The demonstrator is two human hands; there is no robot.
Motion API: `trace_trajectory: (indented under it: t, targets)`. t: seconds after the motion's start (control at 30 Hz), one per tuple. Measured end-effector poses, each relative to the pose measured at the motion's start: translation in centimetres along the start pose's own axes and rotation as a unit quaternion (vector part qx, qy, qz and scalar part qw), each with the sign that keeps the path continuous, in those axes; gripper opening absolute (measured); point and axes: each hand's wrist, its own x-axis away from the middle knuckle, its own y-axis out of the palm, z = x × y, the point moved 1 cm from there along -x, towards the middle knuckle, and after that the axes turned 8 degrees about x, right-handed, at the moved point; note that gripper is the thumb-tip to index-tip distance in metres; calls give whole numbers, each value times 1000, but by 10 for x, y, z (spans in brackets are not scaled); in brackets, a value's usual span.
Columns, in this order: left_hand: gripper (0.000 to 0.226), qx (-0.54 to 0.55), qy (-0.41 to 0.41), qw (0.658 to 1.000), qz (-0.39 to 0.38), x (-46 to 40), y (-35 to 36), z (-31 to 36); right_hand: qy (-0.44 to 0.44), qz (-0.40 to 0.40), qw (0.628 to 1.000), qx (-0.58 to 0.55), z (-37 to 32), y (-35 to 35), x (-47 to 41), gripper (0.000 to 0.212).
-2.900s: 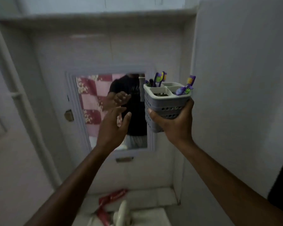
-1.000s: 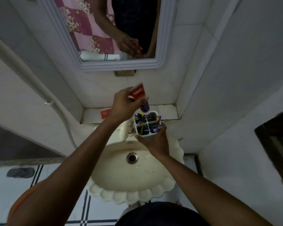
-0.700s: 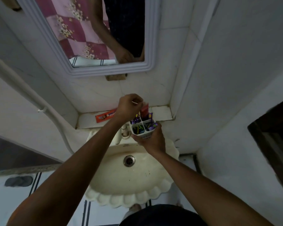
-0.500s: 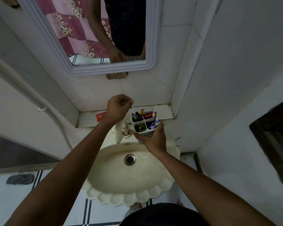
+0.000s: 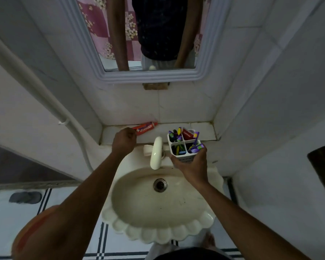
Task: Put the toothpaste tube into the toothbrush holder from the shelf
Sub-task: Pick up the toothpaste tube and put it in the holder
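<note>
My right hand (image 5: 192,166) is wrapped around the lower body of the toothbrush holder (image 5: 184,145), holding it upright over the far right edge of the sink (image 5: 158,229), just right of the tap (image 5: 156,154). One red tube (image 5: 187,134) already stands in the far right compartment, beside the toothbrushes (image 5: 194,145). A second toothpaste tube (image 5: 145,127) lies flat on the shelf (image 5: 203,132), against the back wall, cap end pointing right. My left hand (image 5: 123,141) sits at its near left end, fingers curled; I cannot tell whether they have closed on the crimped end yet or only touch it

I judge the step in hand to be picking up this second tube. To do it well, I should pinch it firmly across its width close to the left end, thumb on one face and fingers on the other, since the flat soft body will flex if I take it by the very tip. Then lift it clear of the shelf lip, turn it upright cap down, and carry it right, over the tap rather than into it. My right grip should keep the holder level and steady, with a free compartment turned toward the incoming tube; the brush heads crowd the near right cell, so I would aim away from those
</note>
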Motion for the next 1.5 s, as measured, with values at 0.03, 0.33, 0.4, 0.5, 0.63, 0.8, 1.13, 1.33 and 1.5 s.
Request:
trace_trajectory:
  t: [0.03,0.33,0.4,0.5,0.63,0.8,1.13,1.33,1.5]
  targets:
    - [22,-16,-1,1000,-9,-4,1,-3,1,-2,1000,-6,1,1,-1,107]
    - [54,-280,6,958,-64,-51,10,-20,12,-28,999,-28,6,8,-8,113]
    - [52,-310,6,949,-64,-52,11,-23,12,-31,999,-26,6,8,-9,110]
    - [40,-289,29,956,-41,-47,5,-13,5,-37,999,-20,4,8,-11,107]
    - [27,-121,105,985,59,-25,-16,22,11,-40,999,-25,1,9,-15,107]
    - [29,73,193,972,109,14,-49,88,11,-50,998,-36,-2,10,-15,114]
    - [22,184,251,949,50,75,-51,166,-15,-54,998,-9,14,6,-33,118]
    - [18,196,285,937,55,90,-37,190,-19,-54,998,2,16,4,-32,110]
    - [14,117,253,960,-9,97,-2,187,-31,-64,997,-3,20,-11,-37,115]
